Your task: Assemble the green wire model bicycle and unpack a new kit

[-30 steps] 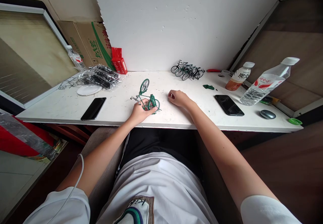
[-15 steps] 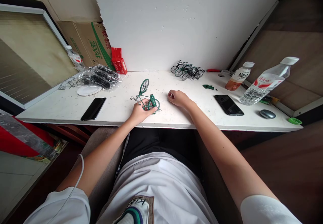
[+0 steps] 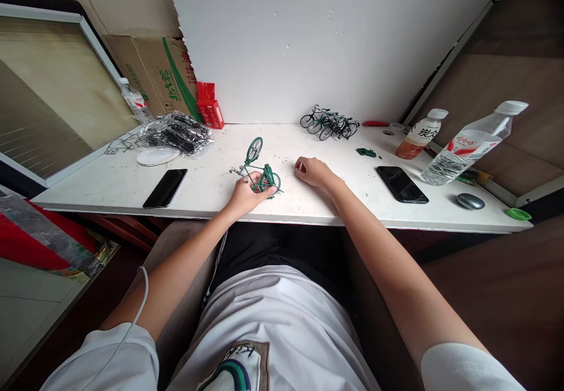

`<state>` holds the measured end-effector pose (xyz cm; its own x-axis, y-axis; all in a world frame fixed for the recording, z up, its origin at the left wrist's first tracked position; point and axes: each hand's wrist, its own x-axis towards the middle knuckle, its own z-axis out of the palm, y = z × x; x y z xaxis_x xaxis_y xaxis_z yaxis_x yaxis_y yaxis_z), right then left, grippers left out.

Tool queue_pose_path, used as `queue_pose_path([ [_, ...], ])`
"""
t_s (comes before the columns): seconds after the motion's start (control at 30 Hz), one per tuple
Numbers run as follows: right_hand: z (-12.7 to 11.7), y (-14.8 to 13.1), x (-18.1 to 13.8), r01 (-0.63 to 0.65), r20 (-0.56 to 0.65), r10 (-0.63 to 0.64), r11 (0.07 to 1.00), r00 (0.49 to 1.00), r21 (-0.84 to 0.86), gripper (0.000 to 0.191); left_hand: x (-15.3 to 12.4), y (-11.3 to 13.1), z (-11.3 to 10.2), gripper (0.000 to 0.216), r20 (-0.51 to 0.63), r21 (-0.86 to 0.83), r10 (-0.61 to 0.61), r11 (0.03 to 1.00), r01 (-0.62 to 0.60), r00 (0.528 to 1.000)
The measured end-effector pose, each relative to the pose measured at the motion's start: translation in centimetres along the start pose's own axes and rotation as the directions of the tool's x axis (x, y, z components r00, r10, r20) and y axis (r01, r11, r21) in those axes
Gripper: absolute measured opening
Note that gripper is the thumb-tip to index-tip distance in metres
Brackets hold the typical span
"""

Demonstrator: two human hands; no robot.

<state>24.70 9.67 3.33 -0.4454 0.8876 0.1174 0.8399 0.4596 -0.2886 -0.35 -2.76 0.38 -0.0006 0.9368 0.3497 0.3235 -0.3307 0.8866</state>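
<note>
My left hand (image 3: 247,196) is closed around a green model bicycle (image 3: 267,174), gripping it near the rear wheel. The bicycle is tilted, its front wheel raised up and away from me and its silver handlebar pointing left. My right hand (image 3: 314,172) rests on the white table (image 3: 211,188) to the right of the bicycle, apart from it. Its fingers are curled in toward the thumb, and whatever may be between them is hidden. Several finished-looking model bicycles (image 3: 328,123), black and green, stand together at the back. A small green part (image 3: 366,152) lies right of my right hand.
A phone (image 3: 165,189) lies at left, another phone (image 3: 402,184) at right. Plastic-wrapped black parts (image 3: 178,135) and a white disc (image 3: 157,156) sit at back left by a red box (image 3: 210,109). A tea bottle (image 3: 420,135), water bottle (image 3: 473,144) and mouse (image 3: 470,201) stand right.
The whole view has shifted slightly. My left hand keeps the same hold on the bicycle, and my right hand stays curled in the same place.
</note>
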Motion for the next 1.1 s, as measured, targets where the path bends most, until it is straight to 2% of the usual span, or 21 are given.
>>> queue_pose_path([
  [1.1, -0.04, -0.14, -0.07, -0.011, 0.01, 0.011, 1.0, 1.0, -0.01, 0.023, -0.14, 0.59, -0.05, 0.034, 0.001, 0.019, -0.019, 1.0, 0.019, 1.0],
])
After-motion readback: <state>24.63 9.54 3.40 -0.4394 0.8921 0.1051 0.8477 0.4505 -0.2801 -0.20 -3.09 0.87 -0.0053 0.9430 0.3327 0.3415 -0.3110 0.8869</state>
